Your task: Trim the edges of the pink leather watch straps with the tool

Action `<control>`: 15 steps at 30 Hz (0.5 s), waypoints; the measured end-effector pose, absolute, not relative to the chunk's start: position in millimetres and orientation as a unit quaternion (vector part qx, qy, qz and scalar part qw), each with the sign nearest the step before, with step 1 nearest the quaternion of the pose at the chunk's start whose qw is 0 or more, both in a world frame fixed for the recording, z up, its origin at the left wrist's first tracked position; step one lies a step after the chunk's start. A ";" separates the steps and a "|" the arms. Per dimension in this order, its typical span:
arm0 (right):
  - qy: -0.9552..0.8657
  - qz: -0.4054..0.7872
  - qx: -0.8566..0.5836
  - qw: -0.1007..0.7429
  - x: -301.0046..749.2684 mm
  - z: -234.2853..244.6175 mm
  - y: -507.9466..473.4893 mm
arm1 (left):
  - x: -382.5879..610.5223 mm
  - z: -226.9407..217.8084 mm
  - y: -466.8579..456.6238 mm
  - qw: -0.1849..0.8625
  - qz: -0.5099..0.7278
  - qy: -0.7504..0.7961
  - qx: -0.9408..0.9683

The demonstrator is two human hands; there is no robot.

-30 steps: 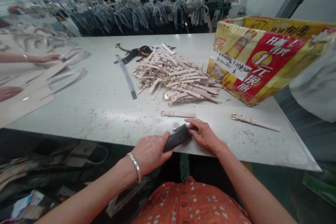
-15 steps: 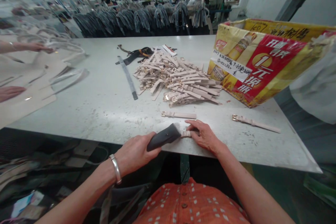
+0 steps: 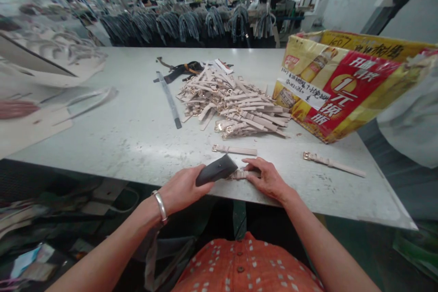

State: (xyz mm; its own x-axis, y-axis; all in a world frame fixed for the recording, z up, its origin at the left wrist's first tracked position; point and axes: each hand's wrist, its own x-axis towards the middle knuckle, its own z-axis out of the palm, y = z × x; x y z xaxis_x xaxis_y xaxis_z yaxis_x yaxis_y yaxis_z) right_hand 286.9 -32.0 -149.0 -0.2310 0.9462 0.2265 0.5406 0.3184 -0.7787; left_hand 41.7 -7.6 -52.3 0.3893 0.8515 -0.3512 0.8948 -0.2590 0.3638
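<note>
My left hand (image 3: 186, 188) is closed around a dark grey handheld tool (image 3: 216, 170), wide and blunt at its front end and shaped like an electric clipper. The tool's front end is over the left end of a short beige strap (image 3: 240, 174) lying near the table's front edge. My right hand (image 3: 265, 178) holds that strap down with thumb and fingers; part of the strap is hidden beneath them. Just beyond, a beige buckle strap (image 3: 236, 149) lies flat, its gold buckle to the left. To the right rests another buckle strap (image 3: 333, 164).
A heap of beige buckle straps (image 3: 232, 105) covers the middle of the white table (image 3: 133, 146). A yellow and red carton (image 3: 337, 96) stands at right. A clear strip (image 3: 168, 100) and dark straps (image 3: 181, 72) lie behind. At left, another person's hand (image 3: 18, 109) rests on beige pieces.
My left hand and the grey tool have shifted slightly right and up, the tool tilting a little. My right hand stays put. At left, the other person has lifted a beige piece.
</note>
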 end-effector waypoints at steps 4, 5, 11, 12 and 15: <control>-0.735 0.276 -0.513 0.349 284.7 -147.9 -31.7 | 32.0 -54.4 -15.7 0.266 -0.058 0.535 0.800; -0.737 0.268 -0.518 0.341 283.7 -146.9 -31.3 | 32.9 -55.2 -16.4 0.268 -0.058 0.533 0.801; -0.744 0.204 -0.595 0.225 277.7 -134.1 -28.4 | 49.2 -58.1 -9.8 0.269 -0.025 0.555 0.787; -0.743 0.198 -0.602 0.215 277.0 -132.3 -28.8 | 50.0 -58.1 -8.9 0.268 -0.017 0.560 0.784; -0.747 0.183 -0.601 0.219 274.5 -131.5 -34.2 | 45.9 -55.4 -9.2 0.271 -0.004 0.562 0.782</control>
